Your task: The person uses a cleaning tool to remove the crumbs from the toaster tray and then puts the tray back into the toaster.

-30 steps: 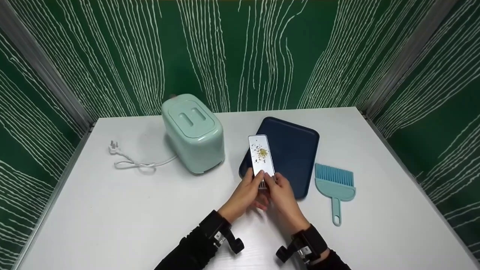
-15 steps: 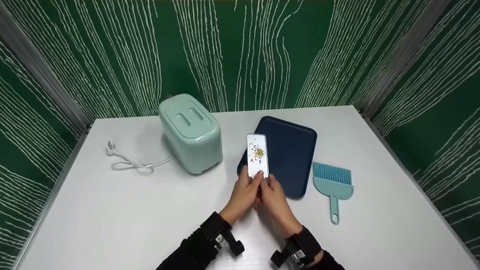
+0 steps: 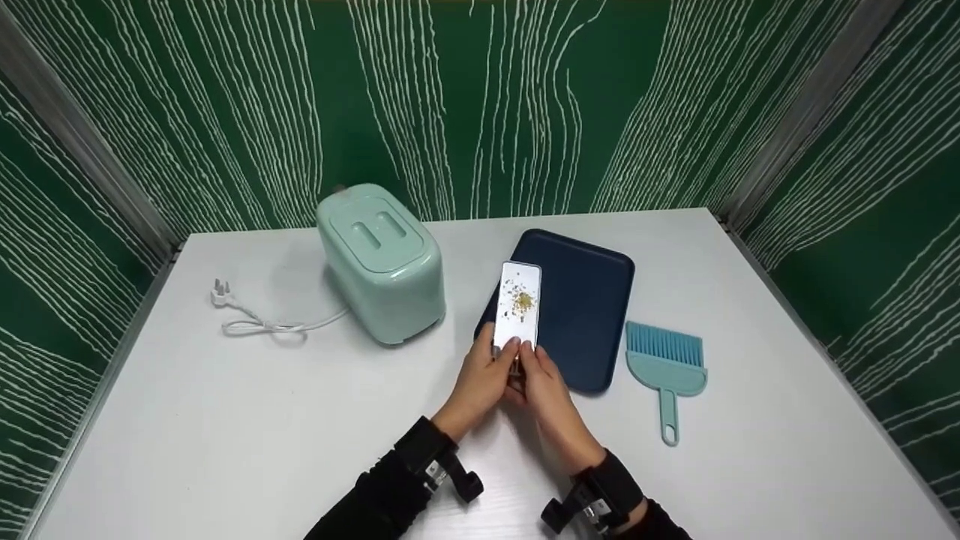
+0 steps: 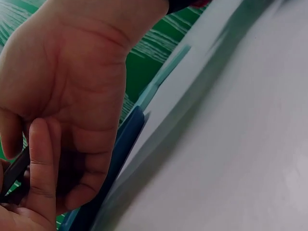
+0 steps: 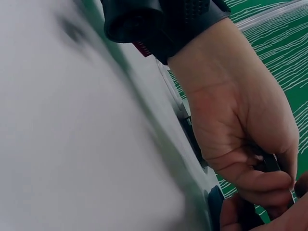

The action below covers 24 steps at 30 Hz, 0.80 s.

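Note:
In the head view both hands hold a long, narrow crumb tray [image 3: 512,330], white-topped, by its near end. A small heap of yellow-brown crumbs [image 3: 523,301] lies scattered on its far half. My left hand [image 3: 478,379] grips the left side and my right hand [image 3: 547,386] the right, thumbs close together on top. Fingers underneath are mostly hidden. Beneath and to the right is a dark blue tray [image 3: 581,315], partly covered by the crumb tray. Curled fingers around a dark edge show in both wrist views.
A mint-green toaster [image 3: 382,262] stands to the left, with its white cord [image 3: 262,327] and plug [image 3: 220,294] on the white table [image 3: 247,435]. A teal hand brush [image 3: 667,367] lies right of the blue tray. Green walls [image 3: 480,112] with white lines enclose the table.
The crumb tray shifts slightly left, then back right, and its far end now leans right instead of left. Both hands keep their grip. The head view shifts slightly.

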Available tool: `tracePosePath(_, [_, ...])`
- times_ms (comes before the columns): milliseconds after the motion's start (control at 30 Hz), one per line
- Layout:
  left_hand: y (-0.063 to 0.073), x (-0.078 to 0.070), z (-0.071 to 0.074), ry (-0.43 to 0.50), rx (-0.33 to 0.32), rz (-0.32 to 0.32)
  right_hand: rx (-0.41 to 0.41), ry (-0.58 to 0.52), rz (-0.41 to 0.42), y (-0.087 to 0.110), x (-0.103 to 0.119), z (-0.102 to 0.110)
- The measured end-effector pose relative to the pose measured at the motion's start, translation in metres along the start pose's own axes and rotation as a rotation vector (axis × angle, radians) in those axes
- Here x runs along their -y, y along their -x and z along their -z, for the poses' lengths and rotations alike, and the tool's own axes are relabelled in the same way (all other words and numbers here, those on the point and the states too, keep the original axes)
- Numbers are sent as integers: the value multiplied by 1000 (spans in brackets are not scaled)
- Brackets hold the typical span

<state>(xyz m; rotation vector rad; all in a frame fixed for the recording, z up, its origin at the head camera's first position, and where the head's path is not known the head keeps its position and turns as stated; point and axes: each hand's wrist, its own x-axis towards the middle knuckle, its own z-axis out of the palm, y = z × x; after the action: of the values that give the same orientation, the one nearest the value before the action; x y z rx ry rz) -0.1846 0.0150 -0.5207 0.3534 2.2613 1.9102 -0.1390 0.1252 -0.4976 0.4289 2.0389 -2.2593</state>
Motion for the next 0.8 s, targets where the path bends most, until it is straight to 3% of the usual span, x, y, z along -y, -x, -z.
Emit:
tracePosePath(133, [-1, 0, 2, 106, 44, 34, 25, 41, 20, -1, 1, 2])
tracePosePath(300, [-3, 1, 5, 130, 57, 34, 41, 122, 41, -1, 1, 5])
tracePosePath(633, [-4, 1, 10, 207, 130, 9, 5, 417, 83, -6, 8, 25])
tracePosePath(800, [-4, 0, 11, 281, 164, 39, -19, 533, 114, -7, 17, 42])
